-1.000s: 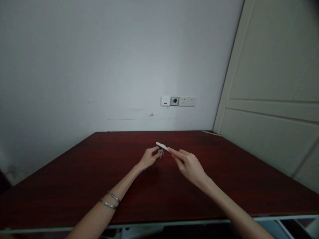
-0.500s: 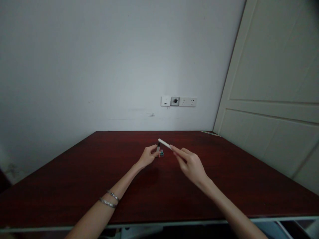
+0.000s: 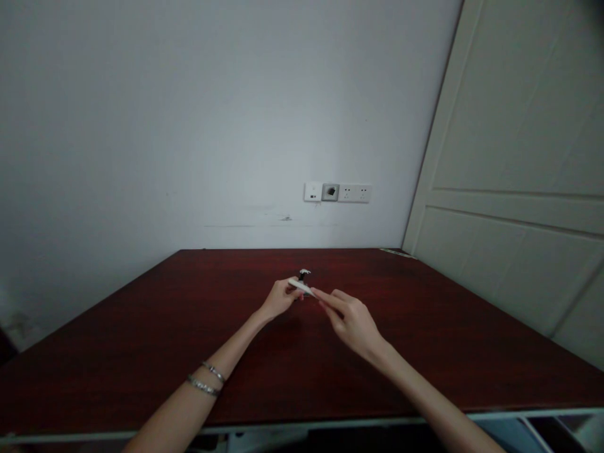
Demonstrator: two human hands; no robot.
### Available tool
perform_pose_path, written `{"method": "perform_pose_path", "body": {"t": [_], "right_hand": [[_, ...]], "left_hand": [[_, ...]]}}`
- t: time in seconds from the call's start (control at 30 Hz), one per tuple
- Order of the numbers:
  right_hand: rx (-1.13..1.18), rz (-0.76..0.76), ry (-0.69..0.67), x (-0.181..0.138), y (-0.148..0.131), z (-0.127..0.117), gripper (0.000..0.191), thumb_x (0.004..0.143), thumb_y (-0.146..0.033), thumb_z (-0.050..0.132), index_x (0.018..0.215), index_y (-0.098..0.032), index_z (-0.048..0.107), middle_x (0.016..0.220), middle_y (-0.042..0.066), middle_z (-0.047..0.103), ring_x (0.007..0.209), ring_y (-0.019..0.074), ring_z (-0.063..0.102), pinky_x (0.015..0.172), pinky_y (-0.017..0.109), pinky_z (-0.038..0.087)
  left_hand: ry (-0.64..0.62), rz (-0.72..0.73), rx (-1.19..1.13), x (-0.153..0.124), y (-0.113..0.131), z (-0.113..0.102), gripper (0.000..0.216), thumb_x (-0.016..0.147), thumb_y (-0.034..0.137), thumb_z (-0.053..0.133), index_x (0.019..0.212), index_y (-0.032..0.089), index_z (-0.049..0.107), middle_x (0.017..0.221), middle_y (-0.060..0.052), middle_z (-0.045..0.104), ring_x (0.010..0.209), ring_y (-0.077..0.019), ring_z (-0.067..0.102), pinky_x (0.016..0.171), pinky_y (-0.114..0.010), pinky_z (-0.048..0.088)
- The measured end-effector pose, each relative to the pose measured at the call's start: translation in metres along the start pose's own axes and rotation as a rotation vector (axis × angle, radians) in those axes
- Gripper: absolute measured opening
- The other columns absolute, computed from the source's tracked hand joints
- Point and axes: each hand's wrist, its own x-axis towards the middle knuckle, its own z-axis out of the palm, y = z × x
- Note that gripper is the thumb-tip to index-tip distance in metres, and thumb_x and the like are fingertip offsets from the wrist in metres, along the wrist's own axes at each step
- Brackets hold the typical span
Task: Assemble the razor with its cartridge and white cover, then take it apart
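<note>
My left hand (image 3: pixel 278 298) is closed around the lower part of a small upright stand (image 3: pixel 302 276). Its dark stem and whitish, bracket-like top rise above my fingers; the rest is largely covered. A slim white bar (image 3: pixel 300 287), perhaps a flat thing seen edge-on, is pinched between the fingertips and thumb of my right hand (image 3: pixel 353 321). The bar slants up to the left, below the stand's top and in front of its lower part. Whether bar and stand touch I cannot tell.
Both arms reach over a dark red wooden table (image 3: pixel 165 340). A pale wall (image 3: pixel 236 126) with a row of sockets (image 3: pixel 346 193) rises behind it. On the right stands a cream panelled door (image 3: pixel 514 151). A thin strip (image 3: pixel 397 253) lies at the far right corner.
My right hand has brought the white bar down and left, away from the stand's top, which now shows. My left hand has stayed almost in place.
</note>
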Motion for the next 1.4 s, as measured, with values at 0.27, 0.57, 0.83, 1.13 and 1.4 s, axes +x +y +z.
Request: {"method": "perform_pose_path", "body": {"t": [0.27,0.57,0.83,1.13,1.4], "right_hand": [[0.0,0.024,0.038,-0.001,0.0,0.0,0.037,0.089,-0.026,0.04,0.124,-0.027,0.054,0.072,0.003,0.056,0.061,0.0117,0.053,0.06,0.021,0.041],[0.008,0.036,0.033,0.0,0.002,-0.002,0.037,0.089,-0.026,0.041,0.123,-0.027,0.055,0.073,0.003,0.058,0.061,0.012,0.054,0.059,0.021,0.041],[0.034,0.086,0.079,-0.002,-0.003,-0.006,0.036,0.088,-0.027,0.042,0.12,-0.026,0.057,0.073,0.004,0.06,0.062,0.0125,0.054,0.06,0.021,0.041],[0.072,0.093,0.017,0.0,-0.003,-0.01,0.034,0.087,-0.028,0.044,0.117,-0.028,0.059,0.074,0.004,0.062,0.063,0.0138,0.055,0.059,0.023,0.041],[0.097,0.088,0.023,-0.002,-0.003,-0.007,0.035,0.088,-0.027,0.044,0.12,-0.027,0.057,0.074,0.003,0.061,0.062,0.0129,0.054,0.059,0.022,0.041]], "left_hand": [[0.003,0.004,0.005,0.0,-0.002,-0.001,0.018,0.073,0.029,0.061,0.072,0.011,0.06,0.07,-0.004,0.063,0.067,-0.0146,0.058,0.069,-0.027,0.046],[0.008,-0.007,-0.028,-0.001,-0.001,-0.002,0.016,0.072,0.026,0.063,0.076,0.011,0.06,0.074,-0.004,0.063,0.07,-0.0152,0.059,0.072,-0.029,0.047],[0.003,-0.014,-0.025,0.0,0.006,-0.001,0.018,0.07,0.026,0.064,0.079,0.011,0.062,0.075,-0.004,0.064,0.071,-0.0159,0.059,0.073,-0.03,0.048],[0.009,-0.007,-0.012,0.0,0.003,-0.002,0.016,0.07,0.023,0.063,0.081,0.011,0.063,0.081,-0.006,0.066,0.076,-0.0177,0.06,0.075,-0.031,0.047],[0.011,0.012,0.026,0.0,0.003,-0.003,0.016,0.071,0.022,0.063,0.08,0.01,0.064,0.081,-0.006,0.067,0.077,-0.0175,0.06,0.077,-0.031,0.047]]}}
